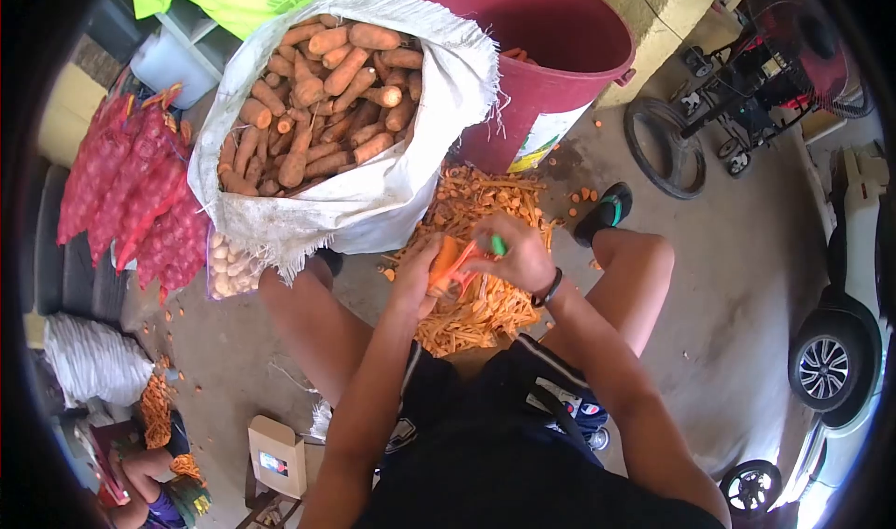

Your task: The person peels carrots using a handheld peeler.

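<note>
My left hand (pixel 420 272) is wrapped round an orange carrot (pixel 451 255) above the heap of peelings. Its fingers are closed on the carrot's side. My right hand (pixel 519 257) grips a peeler (pixel 497 245) with a green part showing, held against or very close to the carrot. Below both hands, a pile of orange peelings (pixel 485 316) covers the floor between my legs. Just ahead stands an open white woven sack (pixel 327 214) full of unpeeled carrots (pixel 308 86).
A maroon bin (pixel 579 86) with some carrots inside stands behind the peelings. Red net bags (pixel 140 184) are at the left. A cardboard box (pixel 277 454) lies lower left. Another person's leg (pixel 145 473) shows at bottom left. A loose tyre (pixel 665 146) is at right.
</note>
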{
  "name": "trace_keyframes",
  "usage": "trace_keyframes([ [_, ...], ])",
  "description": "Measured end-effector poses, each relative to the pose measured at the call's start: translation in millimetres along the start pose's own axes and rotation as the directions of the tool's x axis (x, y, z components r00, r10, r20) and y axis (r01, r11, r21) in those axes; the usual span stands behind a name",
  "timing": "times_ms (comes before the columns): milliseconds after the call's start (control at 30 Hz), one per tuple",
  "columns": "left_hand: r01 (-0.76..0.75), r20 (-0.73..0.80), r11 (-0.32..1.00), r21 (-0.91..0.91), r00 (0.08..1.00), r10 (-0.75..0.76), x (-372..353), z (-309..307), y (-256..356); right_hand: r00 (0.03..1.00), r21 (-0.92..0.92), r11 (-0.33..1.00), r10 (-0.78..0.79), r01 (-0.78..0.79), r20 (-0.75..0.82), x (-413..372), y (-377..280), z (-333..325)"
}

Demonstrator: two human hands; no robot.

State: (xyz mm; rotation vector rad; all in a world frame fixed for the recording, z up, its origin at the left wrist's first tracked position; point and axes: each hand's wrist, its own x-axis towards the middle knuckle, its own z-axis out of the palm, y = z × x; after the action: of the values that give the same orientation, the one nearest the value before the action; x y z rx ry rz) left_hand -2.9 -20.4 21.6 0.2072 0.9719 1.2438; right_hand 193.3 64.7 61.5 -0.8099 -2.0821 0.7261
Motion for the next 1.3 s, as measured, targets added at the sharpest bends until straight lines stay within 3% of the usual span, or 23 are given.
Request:
trace_keyframes([
  [67,-0.03,0.015,0.997,0.066,0.999,0.029,-2.9,-1.3,-2.5,0.998,-0.041,0.997,-0.058,0.059,0.033,-1.9,-1.9,5.5],
  [100,-0.001,0.032,0.996,0.084,0.999,-0.002,-8.0,-6.3,-3.8,0.994,-0.109,0.99,0.097,-0.091,0.048,-3.3,16.4,3.5],
  [200,0.049,0.073,0.993,0.108,0.996,-0.057,-9.3,-6.4,-3.0,0.953,-0.079,0.957,0.266,-0.279,-0.143,12.8,59.2,-19.7],
  [300,0.044,0.068,0.998,0.04,0.997,-0.046,-5.4,-5.0,0.9,0.964,0.025,0.969,0.247,-0.246,-0.097,3.1,36.5,-12.8],
  [333,0.034,0.089,0.999,-0.009,0.995,-0.033,0.5,-8.1,-1.4,0.995,0.019,0.996,0.092,-0.091,-0.042,-2.7,17.9,-4.7],
  [400,0.002,0.096,1.0,-0.014,0.995,0.0,3.3,-6.0,-3.2,0.989,-0.003,0.999,0.044,-0.044,0.142,-11.1,-8.8,5.8],
  [467,-0.026,0.063,0.995,0.097,0.998,0.02,-4.1,-5.5,-4.3,0.992,-0.054,0.993,0.11,-0.106,0.069,-2.4,4.6,-1.3],
  [600,0.055,0.08,0.995,0.086,0.995,-0.062,-8.4,-10.8,-2.2,0.955,-0.128,0.952,0.262,-0.279,-0.138,9.3,46.9,-19.3],
  [633,0.039,0.071,0.997,0.069,0.996,-0.044,-5.8,-9.6,-1.0,0.964,0.013,0.984,0.179,-0.18,-0.197,8.7,41.0,-13.8],
  [667,0.019,0.059,0.999,0.047,0.998,-0.021,-2.6,-8.4,0.0,0.955,0.073,0.956,0.288,-0.283,-0.075,0.7,30.6,-8.7],
  [733,0.01,0.007,1.0,0.004,1.0,-0.01,-7.6,7.5,4.8,0.999,0.046,0.998,0.034,-0.034,0.021,-8.3,-0.5,5.3],
  [833,0.0,0.038,1.0,0.03,0.999,-0.001,-8.5,6.5,2.1,0.995,-0.069,0.993,-0.091,0.093,0.037,-6.3,-5.1,9.4],
  [967,0.065,0.072,0.996,0.06,0.995,-0.07,-3.2,-13.8,-3.0,0.978,-0.085,0.975,0.203,-0.207,-0.05,7.0,13.1,-5.4],
  [1067,0.12,0.085,0.989,0.087,0.988,-0.127,-6.8,-7.2,6.8,0.958,-0.146,0.955,0.231,-0.257,-0.172,9.3,31.6,-11.1],
  [1100,0.099,0.099,0.994,0.056,0.99,-0.104,-5.0,-6.3,7.3,0.919,0.044,0.926,0.377,-0.375,-0.111,4.5,30.6,-9.0],
  [1200,0.051,0.078,0.998,-0.029,0.996,-0.049,-2.5,-4.3,5.2,0.988,0.031,0.988,0.151,-0.15,-0.029,-7.4,-2.1,4.7],
  [1233,0.049,0.036,0.998,-0.038,0.998,-0.048,-1.1,-1.0,4.5,0.994,-0.014,0.997,0.078,-0.077,0.075,-10.4,-10.4,8.6],
  [1300,0.049,-0.007,0.999,-0.011,0.999,-0.049,-4.3,4.2,4.0,0.998,-0.055,0.998,0.031,-0.028,0.061,-9.1,-6.9,11.9],
])
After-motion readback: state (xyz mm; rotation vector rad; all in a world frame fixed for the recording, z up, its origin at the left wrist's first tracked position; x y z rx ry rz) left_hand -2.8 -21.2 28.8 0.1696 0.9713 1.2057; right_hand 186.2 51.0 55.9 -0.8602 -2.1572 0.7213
